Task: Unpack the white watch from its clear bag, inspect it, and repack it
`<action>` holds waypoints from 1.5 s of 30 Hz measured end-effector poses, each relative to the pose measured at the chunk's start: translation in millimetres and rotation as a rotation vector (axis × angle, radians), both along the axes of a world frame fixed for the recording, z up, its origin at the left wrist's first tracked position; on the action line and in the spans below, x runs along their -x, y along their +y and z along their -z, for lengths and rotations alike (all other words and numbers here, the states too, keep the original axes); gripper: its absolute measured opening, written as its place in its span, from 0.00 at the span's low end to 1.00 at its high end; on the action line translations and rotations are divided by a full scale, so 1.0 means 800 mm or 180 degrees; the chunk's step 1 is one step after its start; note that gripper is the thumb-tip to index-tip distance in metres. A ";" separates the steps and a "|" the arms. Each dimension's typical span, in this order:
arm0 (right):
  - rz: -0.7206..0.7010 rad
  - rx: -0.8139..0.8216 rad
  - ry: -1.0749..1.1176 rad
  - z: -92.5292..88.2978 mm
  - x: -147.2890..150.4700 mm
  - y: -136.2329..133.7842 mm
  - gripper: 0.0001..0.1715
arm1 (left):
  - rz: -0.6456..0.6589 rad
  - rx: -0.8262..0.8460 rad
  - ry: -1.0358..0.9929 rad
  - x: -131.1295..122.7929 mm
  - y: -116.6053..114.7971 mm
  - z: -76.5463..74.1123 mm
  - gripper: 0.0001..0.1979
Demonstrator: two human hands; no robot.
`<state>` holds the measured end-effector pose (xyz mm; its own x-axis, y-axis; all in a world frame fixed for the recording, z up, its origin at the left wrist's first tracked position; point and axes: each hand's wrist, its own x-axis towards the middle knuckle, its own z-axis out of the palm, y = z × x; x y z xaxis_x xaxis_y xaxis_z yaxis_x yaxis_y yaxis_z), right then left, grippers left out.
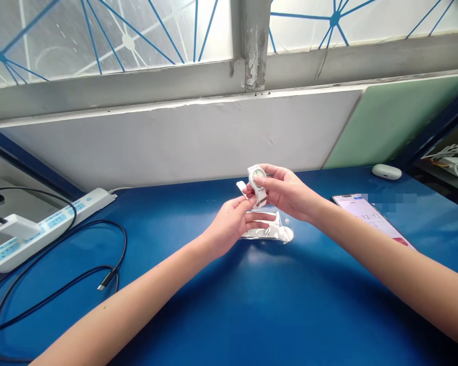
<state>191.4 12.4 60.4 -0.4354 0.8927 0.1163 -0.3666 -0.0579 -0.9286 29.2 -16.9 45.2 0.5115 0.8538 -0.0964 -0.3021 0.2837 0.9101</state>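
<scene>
1. The left hand (229, 221) and right hand (286, 193) meet above the blue desk (252, 305).
2. Between them the watch (257, 184) is held upright, strap downward, over a clear bag (275, 233).
3. Right fingers are closed on its body; left fingers pinch the strap from below.

Blue table (252, 305). Left edge: white power strip (49, 223), black USB cable (114, 239) looped beside it. Centre: clear plastic pouch (280, 233). Right: smartphone (370, 216), screen up and lit. Far right, near wall: white earbuds case (387, 172).
</scene>
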 end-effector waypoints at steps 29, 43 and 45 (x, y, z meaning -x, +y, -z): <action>-0.0927 0.0846 0.0331 -0.024 0.003 -0.015 0.34 | 0.0573 0.0083 0.0883 -0.014 -0.029 0.004 0.26; -0.0688 0.1358 0.0139 -0.034 0.003 -0.018 0.35 | 0.0823 0.0368 0.0634 -0.008 -0.029 -0.006 0.23; -0.0741 0.1282 0.0173 -0.032 0.005 -0.018 0.37 | 0.0755 0.0391 0.0625 -0.008 -0.030 -0.005 0.24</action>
<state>187.5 -2.2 85.7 -0.6323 0.7507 -0.1912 -0.3486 -0.4962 -0.7952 35.6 -40.7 49.3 0.6561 0.6892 -0.3076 -0.0367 0.4363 0.8990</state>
